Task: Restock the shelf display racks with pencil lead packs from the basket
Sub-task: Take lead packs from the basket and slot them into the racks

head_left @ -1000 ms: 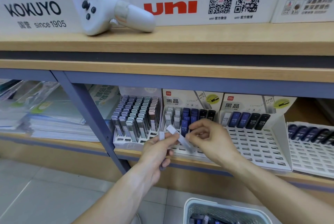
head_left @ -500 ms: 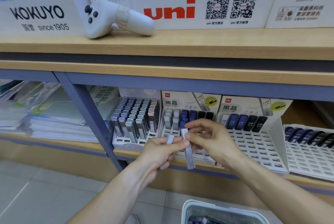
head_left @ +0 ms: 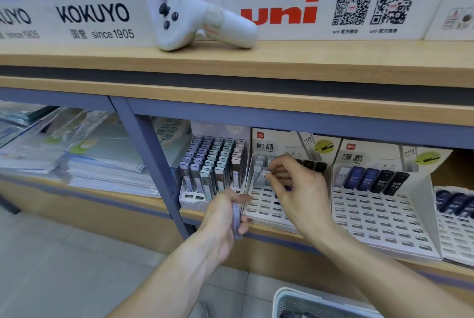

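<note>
My right hand (head_left: 295,189) pinches a white lead pack (head_left: 264,173) at the upper rows of the middle white display rack (head_left: 266,208), among other packs standing there. My left hand (head_left: 225,217) grips a few pale lead packs (head_left: 236,217), held upright just in front of the rack's left edge. Right of it, a second rack (head_left: 379,217) carries a row of blue and black packs (head_left: 369,180) at its top. The white basket (head_left: 318,302) shows at the bottom edge, under my right forearm.
A full tray of grey lead cases (head_left: 215,171) stands left of the middle rack. A blue shelf post (head_left: 151,161) rises beside it, with stacked plastic folders (head_left: 71,153) further left. A white controller (head_left: 202,22) lies on the wooden top shelf. Another rack (head_left: 456,217) sits far right.
My right hand took one white pack from my left hand and carried it up to the rack's top rows. My left hand dropped lower with the remaining packs.
</note>
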Available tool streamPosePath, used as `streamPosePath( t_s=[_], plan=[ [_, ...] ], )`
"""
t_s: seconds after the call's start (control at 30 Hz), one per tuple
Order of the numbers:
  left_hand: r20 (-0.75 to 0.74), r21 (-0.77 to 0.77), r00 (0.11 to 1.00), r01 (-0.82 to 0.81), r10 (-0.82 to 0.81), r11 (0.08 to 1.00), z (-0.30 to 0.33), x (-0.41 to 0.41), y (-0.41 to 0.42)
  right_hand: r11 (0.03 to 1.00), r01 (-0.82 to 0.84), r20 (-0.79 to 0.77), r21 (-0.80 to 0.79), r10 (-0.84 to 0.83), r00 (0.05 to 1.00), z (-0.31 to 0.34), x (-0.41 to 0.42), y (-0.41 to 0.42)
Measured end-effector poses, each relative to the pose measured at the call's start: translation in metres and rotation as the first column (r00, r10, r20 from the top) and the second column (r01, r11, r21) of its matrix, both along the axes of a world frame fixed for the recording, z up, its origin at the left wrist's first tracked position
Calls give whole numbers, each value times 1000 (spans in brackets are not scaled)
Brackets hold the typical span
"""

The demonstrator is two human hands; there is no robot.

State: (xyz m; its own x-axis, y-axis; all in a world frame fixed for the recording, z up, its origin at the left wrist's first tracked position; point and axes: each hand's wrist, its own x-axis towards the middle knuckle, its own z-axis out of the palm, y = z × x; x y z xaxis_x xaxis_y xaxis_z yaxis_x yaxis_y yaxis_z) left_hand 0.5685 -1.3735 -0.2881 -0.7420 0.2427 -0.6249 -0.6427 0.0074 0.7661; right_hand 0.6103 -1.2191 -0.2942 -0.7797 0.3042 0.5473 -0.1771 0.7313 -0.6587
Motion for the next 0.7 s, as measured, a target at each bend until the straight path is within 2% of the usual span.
streamPosePath(
  t_s=[0.1, 0.2, 0.4, 0.53, 0.63, 0.7],
  plan=[
    [13, 29, 999, -47, 46, 998, -1, -1, -2, 993, 21, -11, 116, -20, 1000, -12, -10, -2],
    [-7, 76, 994, -111, 112, 991, -3, -2, -3, 990, 20, 13, 138, -22, 1000, -19, -15, -5],
    [-53, 79, 993, -103, 108, 992, -4, -3, -8, 970, 24, 42, 243, -36, 998, -12, -25, -9],
    [-117, 117, 989, -77, 91, 990, -4, 1, -9, 949, 5, 198, 315, -71, 978, -7, -25, -10],
    [-125, 146, 984, -105, 124, 984, -2, 2, -9, 955, -17, 228, 295, -53, 972, -3, -23, -9],
    [-99, 189, 988, -100, 121, 977, 1, 1, -8, 987, 5, 201, 161, -38, 979, 1, -20, -7]
  ],
)
